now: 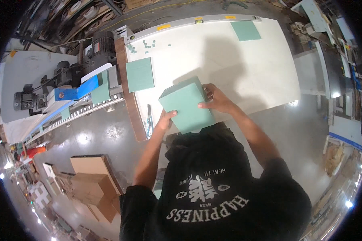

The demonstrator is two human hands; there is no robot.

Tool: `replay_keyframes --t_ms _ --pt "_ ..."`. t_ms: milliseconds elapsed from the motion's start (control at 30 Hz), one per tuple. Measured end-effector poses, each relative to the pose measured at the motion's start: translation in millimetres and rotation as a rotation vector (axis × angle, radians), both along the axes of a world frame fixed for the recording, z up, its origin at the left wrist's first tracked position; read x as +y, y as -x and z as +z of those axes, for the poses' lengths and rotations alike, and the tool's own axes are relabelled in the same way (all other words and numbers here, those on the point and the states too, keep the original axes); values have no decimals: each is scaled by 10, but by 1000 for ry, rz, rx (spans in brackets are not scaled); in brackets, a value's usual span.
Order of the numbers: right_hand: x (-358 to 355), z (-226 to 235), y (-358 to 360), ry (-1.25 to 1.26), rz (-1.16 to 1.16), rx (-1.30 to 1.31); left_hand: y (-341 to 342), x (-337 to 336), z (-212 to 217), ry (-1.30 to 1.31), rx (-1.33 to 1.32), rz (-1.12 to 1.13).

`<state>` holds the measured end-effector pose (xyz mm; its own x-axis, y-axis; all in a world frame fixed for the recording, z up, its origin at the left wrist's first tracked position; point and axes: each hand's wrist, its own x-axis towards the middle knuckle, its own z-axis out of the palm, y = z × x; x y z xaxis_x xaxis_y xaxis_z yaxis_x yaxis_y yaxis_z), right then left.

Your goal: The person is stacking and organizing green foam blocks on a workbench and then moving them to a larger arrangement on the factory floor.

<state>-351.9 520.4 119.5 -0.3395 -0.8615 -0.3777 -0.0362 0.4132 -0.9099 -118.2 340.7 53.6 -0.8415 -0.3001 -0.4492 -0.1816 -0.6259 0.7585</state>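
A pale green box [188, 107] with flat square-edged faces is held tilted over the near edge of the white table [181, 52]. My left hand [167, 119] grips its lower left side, the thumb lying on the face toward me. On the right side, my right hand [218, 99] grips it with a finger or thumb across the same face and the other fingers curled round the edge. The fingers under and behind the box are hidden. Left of the box, a flat green square panel [140, 75] lies on the table, and a second green panel [245, 31] lies at the far right.
A long spirit level [181, 25] runs along the table's far edge. Small green offcuts [145, 45] are scattered near its left end. Slim pen-like tools [149, 120] lie by the brown edge strip [129, 88]. Machinery with motors [102, 44] stands left; cardboard [94, 188] is on the floor.
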Motion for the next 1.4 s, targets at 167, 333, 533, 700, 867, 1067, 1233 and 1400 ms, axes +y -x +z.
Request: replay_keyframes --t_ms 167,333,533,700,867,1067,1233,1400 --pt "105 -82 164 -40 -113 -52 159 754 226 -185 -66 221" --pt "380 -160 358 -147 38 -127 159 1346 331 -227 -206 352" --pt "766 -17 343 -215 25 -422 76 1874 485 -261 -375 336" --pt "1006 -168 370 -141 204 -425 -59 2303 610 -162 -172 489" --pt "795 44 -114 -125 470 -360 -550 2924 676 -159 -85 762" --pt "819 252 -1320 -222 939 -362 -1294 4105 626 -204 63 1183" --pt "1350 488 -2475 -225 1203 -409 -1842 5182 982 -124 72 1540" --pt "2122 507 -3622 -308 1478 -380 -2307 6343 671 -88 77 1876"
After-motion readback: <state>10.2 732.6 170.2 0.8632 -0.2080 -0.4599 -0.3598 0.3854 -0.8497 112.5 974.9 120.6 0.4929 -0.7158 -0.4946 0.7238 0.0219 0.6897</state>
